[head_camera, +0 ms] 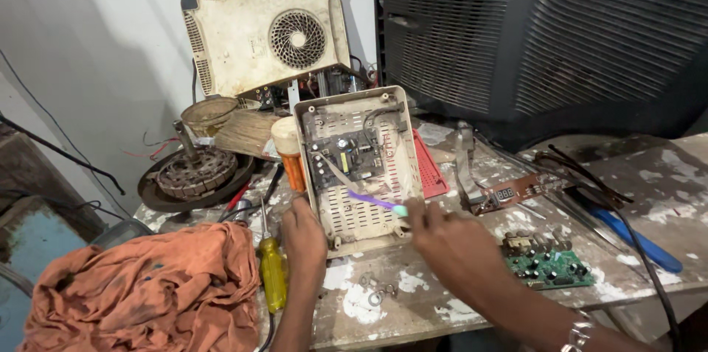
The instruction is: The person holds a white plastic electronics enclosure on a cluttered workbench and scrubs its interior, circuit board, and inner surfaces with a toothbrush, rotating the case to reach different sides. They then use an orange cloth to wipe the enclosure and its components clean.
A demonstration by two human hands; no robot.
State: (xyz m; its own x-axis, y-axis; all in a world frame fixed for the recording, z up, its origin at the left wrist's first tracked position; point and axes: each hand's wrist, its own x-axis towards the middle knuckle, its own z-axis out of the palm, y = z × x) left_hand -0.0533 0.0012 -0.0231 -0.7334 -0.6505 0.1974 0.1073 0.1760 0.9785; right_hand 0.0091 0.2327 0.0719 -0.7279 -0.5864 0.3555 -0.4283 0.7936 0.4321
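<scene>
A beige open appliance casing (359,167) leans upright on the worn bench, its circuit board and wiring showing inside. My left hand (304,232) grips the casing's lower left edge and steadies it. My right hand (442,237) holds a toothbrush (377,202) with a purple handle and teal grip; its bristle end reaches into the casing near the board. Small screws and washers (375,291) lie on the bench just in front of the casing.
A yellow-handled screwdriver (271,271) and an orange cloth (140,289) lie at the left. A green circuit board (547,265) and a brown display board (516,191) sit at the right. Behind stand a motor winding (193,175), a fan-vented cover (265,33) and a large dark cabinet (546,35).
</scene>
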